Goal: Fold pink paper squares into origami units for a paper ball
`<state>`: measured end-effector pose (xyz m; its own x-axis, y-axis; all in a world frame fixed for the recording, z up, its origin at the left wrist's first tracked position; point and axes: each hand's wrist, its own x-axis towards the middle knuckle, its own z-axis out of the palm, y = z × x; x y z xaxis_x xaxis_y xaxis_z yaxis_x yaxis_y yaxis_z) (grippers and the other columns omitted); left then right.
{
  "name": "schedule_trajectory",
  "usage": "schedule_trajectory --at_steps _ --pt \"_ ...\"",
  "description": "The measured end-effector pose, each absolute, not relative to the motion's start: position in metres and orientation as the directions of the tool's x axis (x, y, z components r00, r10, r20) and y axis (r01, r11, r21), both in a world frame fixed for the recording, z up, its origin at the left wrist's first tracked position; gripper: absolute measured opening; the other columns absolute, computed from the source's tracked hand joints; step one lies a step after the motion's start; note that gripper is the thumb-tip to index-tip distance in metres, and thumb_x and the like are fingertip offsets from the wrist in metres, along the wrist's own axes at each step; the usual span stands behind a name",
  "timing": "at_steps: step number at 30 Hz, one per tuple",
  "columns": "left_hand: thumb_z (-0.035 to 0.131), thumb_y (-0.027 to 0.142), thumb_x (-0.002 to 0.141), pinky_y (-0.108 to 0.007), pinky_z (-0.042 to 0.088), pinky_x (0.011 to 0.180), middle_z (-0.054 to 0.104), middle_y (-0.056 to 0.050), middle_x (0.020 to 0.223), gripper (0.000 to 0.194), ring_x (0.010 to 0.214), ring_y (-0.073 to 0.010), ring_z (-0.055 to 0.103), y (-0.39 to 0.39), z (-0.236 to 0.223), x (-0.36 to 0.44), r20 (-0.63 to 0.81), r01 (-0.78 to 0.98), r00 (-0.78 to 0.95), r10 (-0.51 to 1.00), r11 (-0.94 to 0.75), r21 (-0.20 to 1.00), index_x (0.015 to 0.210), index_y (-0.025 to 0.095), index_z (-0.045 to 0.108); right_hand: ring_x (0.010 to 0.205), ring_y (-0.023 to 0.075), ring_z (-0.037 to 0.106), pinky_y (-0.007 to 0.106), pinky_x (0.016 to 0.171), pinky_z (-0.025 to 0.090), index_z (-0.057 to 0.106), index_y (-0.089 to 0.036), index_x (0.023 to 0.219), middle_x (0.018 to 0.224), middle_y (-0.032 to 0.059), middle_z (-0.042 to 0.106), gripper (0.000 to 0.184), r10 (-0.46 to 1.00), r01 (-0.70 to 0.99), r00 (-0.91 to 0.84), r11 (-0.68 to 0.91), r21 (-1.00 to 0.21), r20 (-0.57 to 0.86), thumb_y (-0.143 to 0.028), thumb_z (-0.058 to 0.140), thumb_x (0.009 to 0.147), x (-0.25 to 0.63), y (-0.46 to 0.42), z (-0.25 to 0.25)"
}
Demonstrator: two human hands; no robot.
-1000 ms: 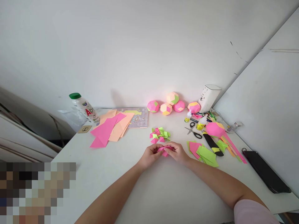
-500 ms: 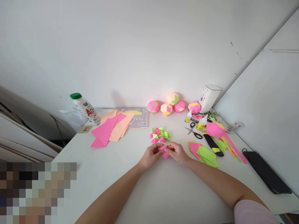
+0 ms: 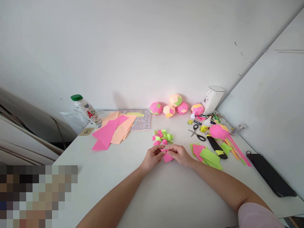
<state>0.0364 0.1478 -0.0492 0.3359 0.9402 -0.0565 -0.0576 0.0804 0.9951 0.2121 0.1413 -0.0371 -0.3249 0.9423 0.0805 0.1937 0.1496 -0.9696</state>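
Note:
A small piece of pink paper (image 3: 168, 157) is pinched between my two hands, low over the white table. My left hand (image 3: 154, 157) is closed on its left edge, and my right hand (image 3: 180, 155) grips it from the right with thumb and fingers. The fingers hide its upper part, so its folds are hard to make out. Just beyond my fingertips lies a pile of small folded pink and green paper pieces (image 3: 162, 137). Right of my right hand are flat green paper pieces (image 3: 211, 158) with pink ones among them.
Large pink sheets (image 3: 106, 134) and peach sheets (image 3: 121, 131) lie left on a notebook (image 3: 144, 120), beside a bottle (image 3: 86, 110). Paper balls (image 3: 169, 111) line the wall. Scissors (image 3: 196, 133), glue bottles (image 3: 204, 125), a cutter (image 3: 216, 147) and a phone (image 3: 270, 174) are at right.
The pink paper has turned slightly between my fingers, and more of its lower face shows. Both hands stay in nearly the same place.

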Motion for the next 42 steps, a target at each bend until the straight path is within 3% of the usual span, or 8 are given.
schedule_trajectory --at_steps 15,30,42 --pt "0.066 0.042 0.068 -0.019 0.031 0.043 0.045 0.006 0.052 0.035 0.045 -0.0057 0.037 0.1468 -0.0472 0.0365 -0.087 -0.062 0.339 0.937 0.115 0.991 0.088 0.014 0.059 0.050 0.0080 0.043 0.020 0.046 0.032 0.066 -0.014 0.085 0.061 -0.0021 0.056 0.024 0.924 0.169 -0.378 0.131 -0.977 0.059 -0.035 0.056 0.079 0.2137 0.1423 -0.0362" --pt "0.064 0.044 0.069 -0.018 0.029 0.041 0.044 0.006 0.053 0.030 0.044 -0.0055 0.037 0.1467 -0.0425 0.0360 -0.066 -0.021 0.367 0.928 0.079 0.997 0.073 0.015 0.057 0.048 0.0069 0.033 0.020 0.044 0.025 0.065 -0.013 0.080 0.055 -0.0035 0.045 0.023 0.917 0.200 -0.391 0.164 -0.966 0.075 -0.034 0.055 0.080 0.2143 0.1418 -0.0373" --pt "0.060 0.042 0.072 -0.019 0.028 0.044 0.045 0.005 0.056 0.028 0.047 -0.0057 0.035 0.1434 -0.0392 0.0371 -0.039 0.001 0.394 0.918 0.042 0.999 0.070 0.016 0.051 0.049 0.0080 0.034 0.021 0.044 0.027 0.065 -0.014 0.078 0.056 -0.0030 0.044 0.024 0.919 0.209 -0.386 0.177 -0.962 0.085 -0.036 0.055 0.079 0.2148 0.1416 -0.0382"
